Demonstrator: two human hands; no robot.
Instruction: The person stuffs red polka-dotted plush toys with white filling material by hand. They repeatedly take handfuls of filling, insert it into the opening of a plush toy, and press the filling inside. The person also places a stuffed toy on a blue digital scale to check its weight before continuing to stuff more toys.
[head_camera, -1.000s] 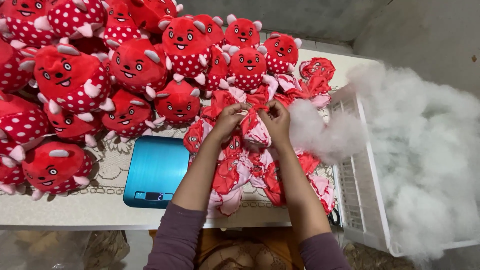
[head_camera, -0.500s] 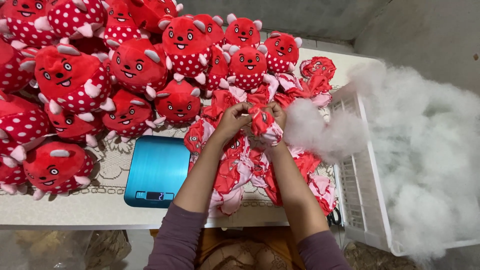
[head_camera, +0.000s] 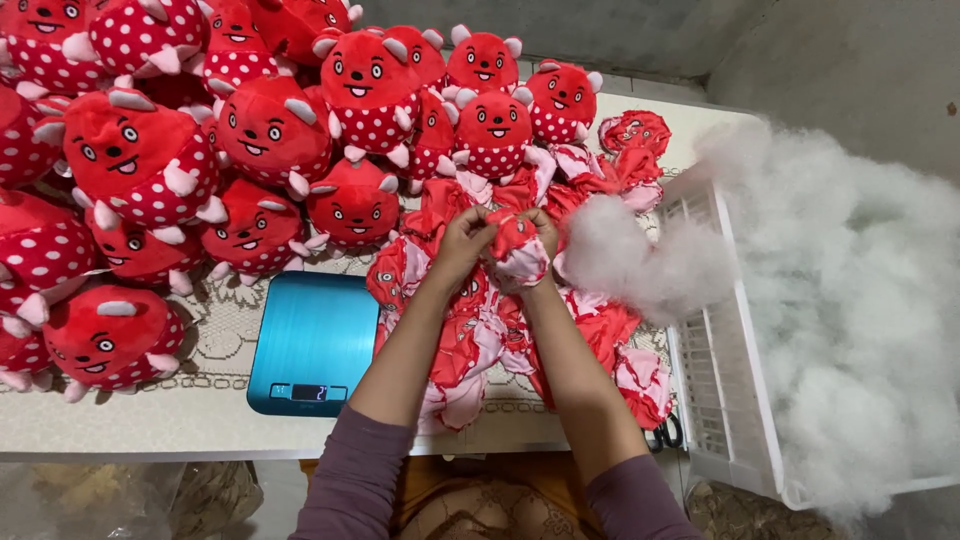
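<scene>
Pinching together over the middle of the bench (head_camera: 120, 425), both our hands are closed on one unstuffed red toy skin (head_camera: 520, 255). Our left hand (head_camera: 468, 235) has its grip curled tight on the skin's left edge, fingers folded down and knuckles up; our right hand (head_camera: 540, 232) is clamped on the skin's far right corner, thumb tucked against the cloth. The two hands almost touch, with the skin bunched between them and hanging a little towards us. Both forearms run straight from the near edge, side by side, with mauve sleeves (head_camera: 350, 480) pushed up to the elbows.

Directly beneath the grip lies a flat heap of empty red and pink skins (head_camera: 470, 350), spreading near and right across the bench. Just right of our right hand sits a loose tuft of white stuffing (head_camera: 620, 260), which trails into a white slatted crate (head_camera: 715, 380) piled with more white stuffing (head_camera: 860, 320) at the right side. Left of our left forearm lies a blue kitchen scale (head_camera: 315, 340), a flat rectangle with a small dark display on its near edge. Further left and along the far side, stuffed red toys (head_camera: 270, 130) with white dots and smiling faces are stacked in a crowd. A pair of black scissors (head_camera: 665, 435) peeks out near the crate's near left corner.
</scene>
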